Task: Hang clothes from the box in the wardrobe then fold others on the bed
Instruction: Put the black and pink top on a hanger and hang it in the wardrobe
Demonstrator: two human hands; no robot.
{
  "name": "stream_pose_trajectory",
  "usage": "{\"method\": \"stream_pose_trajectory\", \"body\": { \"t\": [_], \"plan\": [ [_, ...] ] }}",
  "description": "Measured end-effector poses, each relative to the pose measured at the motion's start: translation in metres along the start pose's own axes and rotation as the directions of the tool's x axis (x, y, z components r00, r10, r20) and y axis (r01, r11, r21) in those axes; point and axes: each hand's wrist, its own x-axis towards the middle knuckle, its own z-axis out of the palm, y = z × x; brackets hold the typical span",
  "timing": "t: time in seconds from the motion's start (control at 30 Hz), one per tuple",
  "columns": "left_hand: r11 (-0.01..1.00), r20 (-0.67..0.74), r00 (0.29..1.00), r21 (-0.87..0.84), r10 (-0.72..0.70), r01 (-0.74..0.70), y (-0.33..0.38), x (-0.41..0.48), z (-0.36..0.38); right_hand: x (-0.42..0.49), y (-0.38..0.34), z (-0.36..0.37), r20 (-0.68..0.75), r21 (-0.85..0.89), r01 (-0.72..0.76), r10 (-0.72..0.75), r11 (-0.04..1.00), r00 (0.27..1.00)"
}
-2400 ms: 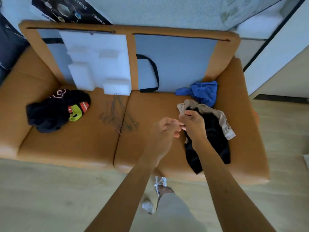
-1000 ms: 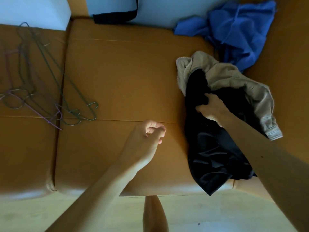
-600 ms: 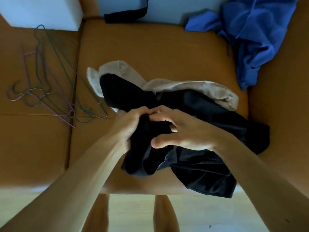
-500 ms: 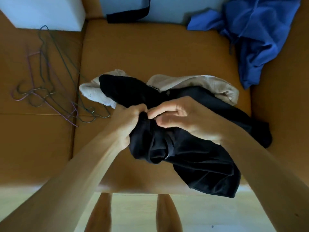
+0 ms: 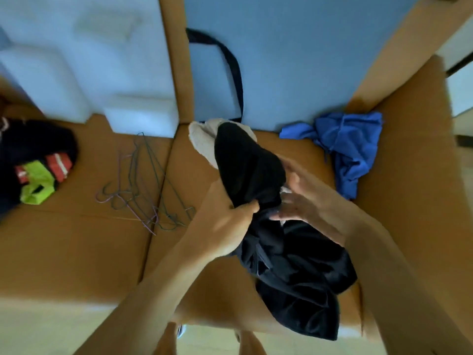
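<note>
I hold a black garment with a beige lining or second piece above the orange sofa seat. My left hand is clenched on a fold of the black cloth near its middle. My right hand lies against the same cloth from the right, fingers spread; whether it grips is unclear. The lower part of the garment hangs over the seat's front edge. A blue garment lies crumpled at the back right of the seat.
Several wire hangers lie tangled on the seat left of my hands. A dark pile with green and red patches sits at far left. White foam blocks and a grey panel with a black strap lean on the backrest.
The view has pulled back and up. I have lifted the black and beige bundle higher off the seat, and my right hand's fingers have opened flatter against the cloth.
</note>
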Motion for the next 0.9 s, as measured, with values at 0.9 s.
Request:
{"method": "stream_pose_trajectory", "body": {
  "t": [0.9],
  "plan": [
    [0.775,-0.560,0.641,0.001,0.524,-0.632,0.287,-0.200,-0.124,-0.225,-0.340,0.199,-0.337,0.292,0.687,-0.601,0.666,0.725]
  ]
}}
